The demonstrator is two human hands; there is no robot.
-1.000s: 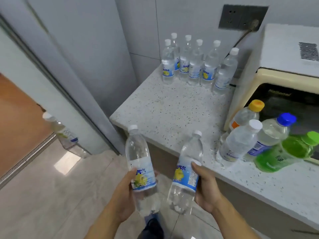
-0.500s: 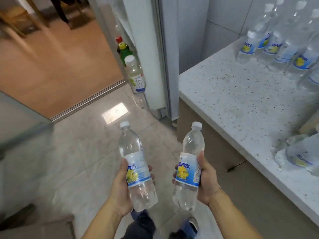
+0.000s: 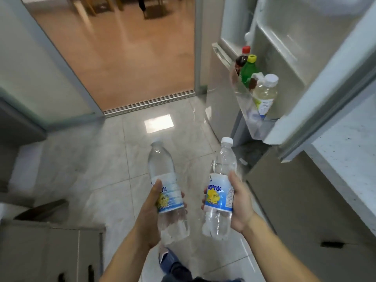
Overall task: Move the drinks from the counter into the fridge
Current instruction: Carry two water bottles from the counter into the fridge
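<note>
- My left hand point(image 3: 151, 208) grips one water bottle point(image 3: 167, 192) around its label, thumb on the front, fingers curled behind.
- My right hand point(image 3: 240, 202) grips a second water bottle point(image 3: 220, 190) the same way; both are upright over the tiled floor point(image 3: 114, 159), just short of the open fridge door point(image 3: 284, 64).
- Full to the shoulder, they should feel weighty; the thin clear plastic will likely give if squeezed.
- The paper band looks the best hold; the smooth plastic below it may be slippery.
- The door shelf point(image 3: 247, 110) is clear plastic and already holds a red-capped bottle point(image 3: 242, 58), a green bottle point(image 3: 249, 70) and a white-capped one point(image 3: 265, 94).
</note>
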